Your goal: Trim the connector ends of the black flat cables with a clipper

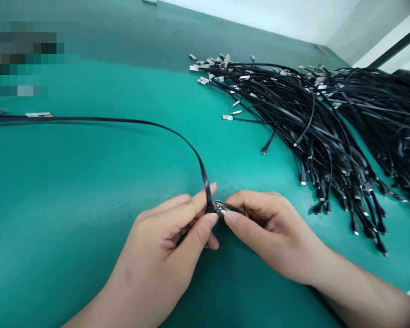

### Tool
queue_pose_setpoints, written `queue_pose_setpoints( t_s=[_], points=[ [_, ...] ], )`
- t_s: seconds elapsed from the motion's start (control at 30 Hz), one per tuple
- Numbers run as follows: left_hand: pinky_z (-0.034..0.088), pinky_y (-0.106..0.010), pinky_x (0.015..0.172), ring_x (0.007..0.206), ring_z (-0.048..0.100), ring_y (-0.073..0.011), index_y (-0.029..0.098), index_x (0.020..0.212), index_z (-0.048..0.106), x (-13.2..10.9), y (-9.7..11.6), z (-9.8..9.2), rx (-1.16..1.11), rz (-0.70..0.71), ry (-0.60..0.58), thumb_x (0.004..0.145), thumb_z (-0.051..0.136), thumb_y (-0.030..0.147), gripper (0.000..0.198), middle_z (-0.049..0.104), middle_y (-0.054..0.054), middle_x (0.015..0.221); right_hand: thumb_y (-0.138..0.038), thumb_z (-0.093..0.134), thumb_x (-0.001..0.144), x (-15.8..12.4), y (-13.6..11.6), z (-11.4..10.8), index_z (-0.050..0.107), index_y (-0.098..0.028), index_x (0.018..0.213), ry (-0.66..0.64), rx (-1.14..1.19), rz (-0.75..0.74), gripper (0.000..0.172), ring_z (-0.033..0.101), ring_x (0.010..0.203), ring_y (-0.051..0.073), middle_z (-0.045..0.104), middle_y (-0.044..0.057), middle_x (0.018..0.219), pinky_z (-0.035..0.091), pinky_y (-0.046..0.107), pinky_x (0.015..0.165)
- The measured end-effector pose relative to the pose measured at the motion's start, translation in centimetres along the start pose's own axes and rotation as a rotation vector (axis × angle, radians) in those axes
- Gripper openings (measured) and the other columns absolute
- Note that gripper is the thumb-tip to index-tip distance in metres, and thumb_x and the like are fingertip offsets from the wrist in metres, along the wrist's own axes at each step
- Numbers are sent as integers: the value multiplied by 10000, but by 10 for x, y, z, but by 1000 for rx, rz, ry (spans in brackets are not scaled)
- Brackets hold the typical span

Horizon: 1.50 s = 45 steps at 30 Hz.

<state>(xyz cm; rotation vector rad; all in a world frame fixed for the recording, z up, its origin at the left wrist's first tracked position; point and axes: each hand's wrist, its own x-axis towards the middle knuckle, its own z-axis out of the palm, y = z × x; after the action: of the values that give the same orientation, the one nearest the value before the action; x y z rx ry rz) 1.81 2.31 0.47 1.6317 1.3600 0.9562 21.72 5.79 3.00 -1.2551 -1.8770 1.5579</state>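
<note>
Left grip [155,246], right grip [269,232] around metal connector [220,208]

**Workshop: electronics cable-assembly station.** A smooth teal mat [89,182] covers the whole work surface of a bench [48,255], as is typical of electronics work. Many near-identical black cables [314,123] lie fanned in a large heap, their metal connectors [194,68] bunched at one end, indicating batch production rather than a home. Behind the bench rises a plain white wall [246,18]; a dark frame [399,43] crosses the upper right corner.
</note>
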Motion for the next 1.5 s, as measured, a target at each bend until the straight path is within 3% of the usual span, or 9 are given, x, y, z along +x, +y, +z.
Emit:
queue_pose_setpoints(
  t_s=[0.53, 0.83, 0.93, 1.1, 1.5],
  points=[
    [491, -135, 504, 597, 655, -62, 329, 1260, 769, -1, 1, 0, 34, 46, 17, 1000, 586, 197, 344, 680, 102, 671, -406, 539, 1077, -2, 2, 0, 727, -174, 912, -31, 67, 31, 341, 492, 688, 146, 649, 37, 790, 367, 284, 609],
    [487, -136, 498, 607, 660, -64, 335, 1225, 774, -1, 0, -1, 57, 58, 5, 1002, 590, 189, 323, 679, 106, 667, -414, 541, 1084, -2, 2, -1, 688, -185, 856, -39, 74, 27, 355, 340, 591, 110, 446, -46, 658, 262, 290, 531],
    [489, -144, 504, 606, 657, -68, 329, 1154, 787, -1, 0, -1, 62, 59, -1, 1001, 589, 182, 290, 672, 106, 658, -408, 541, 1081, -2, 1, -2, 677, -178, 854, -47, 57, 30, 350, 337, 592, 107, 450, -46, 662, 259, 290, 528],
    [490, -167, 505, 660, 696, -91, 293, 877, 760, 0, 1, -2, 51, 52, -20, 992, 582, 174, 243, 681, 93, 658, -389, 542, 1069, -1, 0, -3, 674, -169, 848, -35, 11, 33, 339, 369, 613, 111, 496, -32, 683, 278, 287, 552],
    [494, -195, 500, 570, 660, -100, 267, 756, 726, 0, 4, -2, 18, 9, -27, 998, 575, 202, 292, 707, 78, 649, -396, 588, 1055, 1, 2, -1, 634, -154, 817, -33, 176, 51, 343, 316, 571, 91, 414, -60, 638, 244, 256, 498]
  ],
)
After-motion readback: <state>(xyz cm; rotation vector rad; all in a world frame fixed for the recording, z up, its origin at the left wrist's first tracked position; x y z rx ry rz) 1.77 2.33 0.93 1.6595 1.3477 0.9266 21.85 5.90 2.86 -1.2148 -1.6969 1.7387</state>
